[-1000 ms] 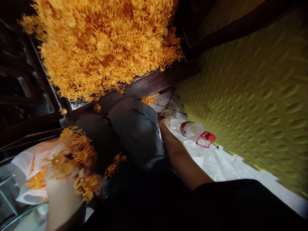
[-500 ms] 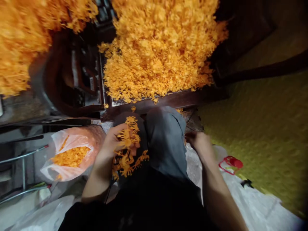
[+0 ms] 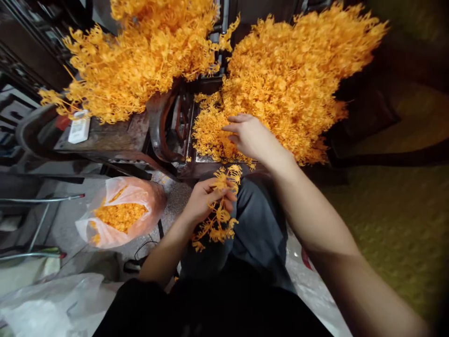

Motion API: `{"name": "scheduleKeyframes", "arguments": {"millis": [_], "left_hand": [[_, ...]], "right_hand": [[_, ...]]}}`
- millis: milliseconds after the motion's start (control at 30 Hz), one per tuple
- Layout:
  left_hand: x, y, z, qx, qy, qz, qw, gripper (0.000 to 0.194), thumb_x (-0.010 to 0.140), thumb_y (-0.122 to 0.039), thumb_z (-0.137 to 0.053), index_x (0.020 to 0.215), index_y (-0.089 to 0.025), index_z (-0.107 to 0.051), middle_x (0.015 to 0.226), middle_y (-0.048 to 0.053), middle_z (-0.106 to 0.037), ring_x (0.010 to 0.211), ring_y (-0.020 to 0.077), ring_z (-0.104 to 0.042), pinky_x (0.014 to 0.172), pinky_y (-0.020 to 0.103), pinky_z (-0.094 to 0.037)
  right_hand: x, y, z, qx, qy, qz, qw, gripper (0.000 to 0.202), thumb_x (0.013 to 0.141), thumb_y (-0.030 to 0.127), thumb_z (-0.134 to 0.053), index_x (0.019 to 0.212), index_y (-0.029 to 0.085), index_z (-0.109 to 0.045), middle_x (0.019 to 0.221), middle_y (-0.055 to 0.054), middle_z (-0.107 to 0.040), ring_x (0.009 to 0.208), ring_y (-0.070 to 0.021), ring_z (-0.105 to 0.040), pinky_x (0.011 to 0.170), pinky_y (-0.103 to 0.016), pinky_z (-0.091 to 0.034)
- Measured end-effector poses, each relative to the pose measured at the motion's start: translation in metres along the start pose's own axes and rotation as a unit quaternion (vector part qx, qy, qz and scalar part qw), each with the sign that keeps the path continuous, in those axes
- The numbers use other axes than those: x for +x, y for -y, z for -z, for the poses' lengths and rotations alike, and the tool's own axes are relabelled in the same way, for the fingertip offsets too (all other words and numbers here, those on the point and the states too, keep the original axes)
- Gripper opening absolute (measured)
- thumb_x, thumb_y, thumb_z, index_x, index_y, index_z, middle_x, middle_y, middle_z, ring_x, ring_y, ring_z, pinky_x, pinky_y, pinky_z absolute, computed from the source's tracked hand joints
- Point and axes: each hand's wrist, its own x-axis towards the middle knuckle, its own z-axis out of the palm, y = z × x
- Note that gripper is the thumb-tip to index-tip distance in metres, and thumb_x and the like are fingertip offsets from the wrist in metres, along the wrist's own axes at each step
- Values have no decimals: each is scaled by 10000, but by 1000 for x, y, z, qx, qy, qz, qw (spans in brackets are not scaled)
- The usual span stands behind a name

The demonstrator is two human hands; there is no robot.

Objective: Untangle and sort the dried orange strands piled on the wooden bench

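Over the lap, my left hand (image 3: 210, 199) is closed on a strand of orange curly pieces (image 3: 220, 220) that hangs down over the dark trousers. My right hand (image 3: 245, 133) reaches to the front left part of a big orange heap (image 3: 284, 79), its fingers apart and touching or just above the pieces. The heap rests on a dark wooden seat. Nothing shows between the right fingers, and the fingertips are partly lost against the orange.
A second orange heap (image 3: 140, 65) lies on another wooden chair at the upper left, beside a white packet (image 3: 79, 127). On the floor at left stands a pinkish plastic bag (image 3: 152, 201) holding orange pieces, near metal bars (image 3: 38, 224).
My right hand has moved from beside the right knee up to the big heap. My left hand still holds its strand. The view has shifted, showing more of the left heap.
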Motion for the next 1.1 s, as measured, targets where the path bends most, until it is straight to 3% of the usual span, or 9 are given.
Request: {"name": "scheduleKeyframes", "arguments": {"millis": [100,200,400,567,667,800,933,1000,1100], "left_hand": [[-1,-2,1,-41,-23,-18,999,426,809,-494,-842,985,-132,-702,724,31,-739,484,127,-655,482,228,-527],[1,-1,-2,-67,-40,-44,996,371,827,-460,-831,944,-132,-704,699,18,-719,480,115,-638,482,220,-514],[7,-8,-17,-102,-85,-44,990,343,781,-415,-851,834,-108,-708,591,-5,-642,388,70,-519,400,203,-394],[-8,-22,5,-99,-132,-68,984,297,776,-367,-838,825,-106,-704,565,-14,-623,361,63,-489,386,203,-382],[-12,-27,12,-106,-145,-88,980,273,807,-354,-826,888,-122,-708,631,-7,-665,424,78,-556,447,212,-449],[1,-27,-4,-94,-103,-107,984,296,834,-392,-813,953,-141,-709,709,5,-706,492,93,-598,502,228,-484],[9,-25,-19,-51,-91,-128,986,320,858,-442,-786,828,-139,-688,621,1,-660,481,90,-573,501,222,-462],[7,-26,-19,-45,-122,-145,981,307,856,-434,-784,833,-143,-689,584,-14,-635,446,86,-551,457,214,-424],[0,-29,-12,-41,-179,-157,970,287,839,-406,-796,926,-148,-706,593,-25,-646,405,82,-537,410,204,-386]], "right_hand": [[-22,27,11,133,87,-46,986,352,1005,425,-598,1246,227,-762,1181,-73,-768,1103,-244,-702,1040,-459,-534],[-55,50,12,219,122,-87,964,329,966,470,-659,1146,233,-797,1025,-59,-789,855,-195,-722,799,-358,-583],[-70,34,-14,198,-119,-117,966,110,853,332,-786,886,238,-835,826,-39,-731,748,-191,-668,704,-356,-534],[-63,-19,11,334,-297,-237,863,221,701,376,-902,821,226,-793,710,-19,-663,519,-126,-511,512,-317,-433],[-72,-12,15,404,-194,-271,852,307,648,379,-948,877,233,-806,846,-58,-722,626,-150,-590,572,-322,-479],[-84,46,-14,454,-44,-251,854,365,792,540,-831,960,222,-775,785,-14,-658,654,-141,-567,579,-288,-460],[-84,72,-32,381,17,-198,903,435,952,624,-624,896,199,-701,708,5,-589,638,-141,-561,615,-296,-485],[-81,60,-30,292,-56,-192,935,447,933,633,-650,822,200,-656,698,0,-588,631,-141,-552,605,-292,-479],[-77,29,-19,261,-257,-227,902,487,909,705,-628,816,228,-604,664,19,-545,548,-125,-491,499,-266,-423]]}}
